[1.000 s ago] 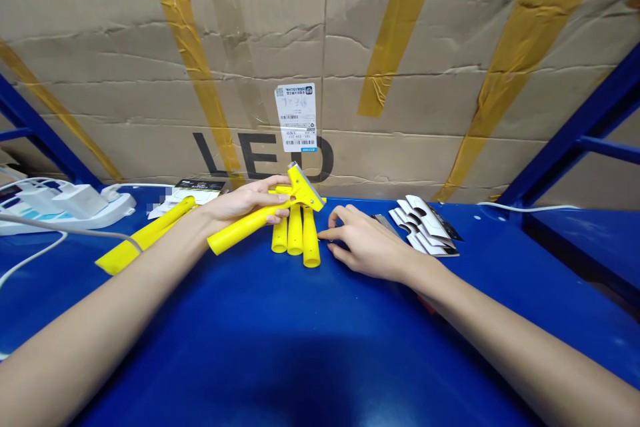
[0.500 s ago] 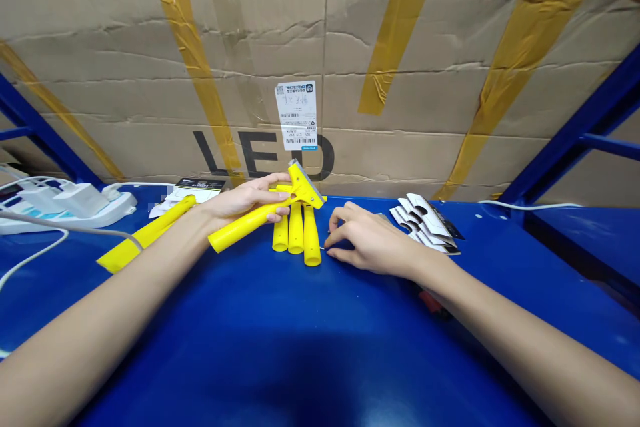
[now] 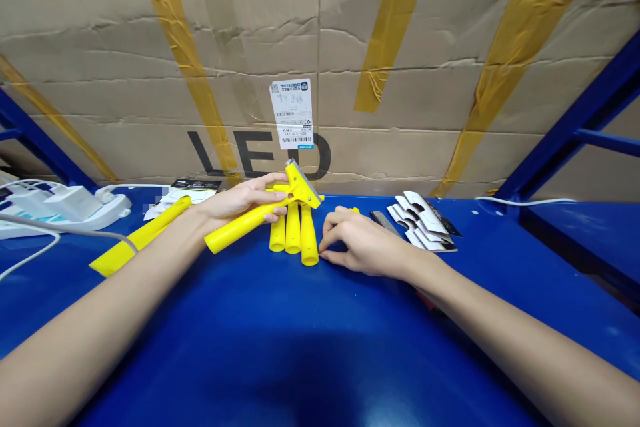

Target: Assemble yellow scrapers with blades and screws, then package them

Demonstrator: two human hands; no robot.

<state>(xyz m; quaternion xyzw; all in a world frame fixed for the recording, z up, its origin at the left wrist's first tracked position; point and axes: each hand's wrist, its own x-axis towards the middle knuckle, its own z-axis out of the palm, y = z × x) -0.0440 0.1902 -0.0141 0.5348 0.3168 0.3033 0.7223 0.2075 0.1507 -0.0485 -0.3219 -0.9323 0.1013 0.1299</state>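
My left hand (image 3: 255,197) is closed round the yellow handle of a scraper (image 3: 240,225), whose wide head with a metal edge points up and to the right. Behind and below it, three yellow scraper handles (image 3: 293,233) lie side by side on the blue surface, their open ends toward me. Just right of them, my right hand (image 3: 357,240) is low over the surface with thumb and fingertips pinched together. Whatever sits in that pinch is too small to make out. A grey metal strip (image 3: 384,221) and a bit of yellow show behind the right hand.
Folded white and black cards (image 3: 423,220) lie at the right. A yellow scraper-like piece (image 3: 140,237) lies at the left, beside a white power strip (image 3: 107,210) with cables. A taped cardboard box (image 3: 425,153) stands along the back, between blue frame posts (image 3: 550,127).
The view has shifted slightly. My right thumb and fingertips have drawn closer together beside the handles. The left hand still holds the scraper in much the same pose.
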